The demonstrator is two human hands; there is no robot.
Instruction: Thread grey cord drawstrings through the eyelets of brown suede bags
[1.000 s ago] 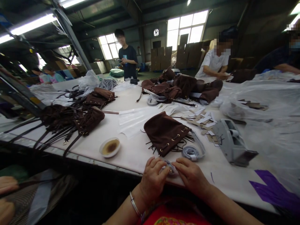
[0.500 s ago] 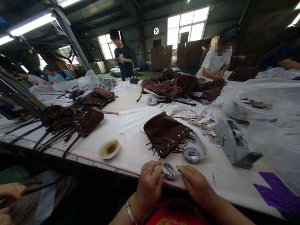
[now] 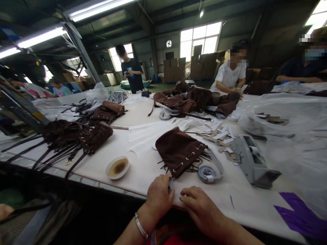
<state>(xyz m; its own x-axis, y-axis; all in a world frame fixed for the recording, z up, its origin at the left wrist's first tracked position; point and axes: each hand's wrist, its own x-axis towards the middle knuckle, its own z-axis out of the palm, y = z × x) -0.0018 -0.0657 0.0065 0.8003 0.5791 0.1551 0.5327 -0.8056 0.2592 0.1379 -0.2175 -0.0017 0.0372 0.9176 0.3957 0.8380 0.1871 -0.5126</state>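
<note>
A dark brown drawstring bag (image 3: 178,149) with gold eyelets and fringe lies on the white table. Just below its lower corner, my left hand (image 3: 160,192) is closed around a small grey wrapped coil, mostly hidden by the fingers. My right hand (image 3: 201,206) is to the right of it at the table's front edge, fingers bent and slightly apart, with nothing visible in them. A grey strap coil (image 3: 206,173), tied with a white band, rests beside the bag and runs up to its right corner.
A shallow dish (image 3: 117,167) with brown liquid stands at the left. A grey tape dispenser (image 3: 252,161) and purple tape (image 3: 298,212) are on the right. More brown bags (image 3: 95,137) lie left and at the back. Co-workers stand across the table.
Both hands have moved slightly left, and my right hand has come closer to my left. The small coil, visible between the hands before, is now mostly covered by my left hand. The view has tilted slightly.
</note>
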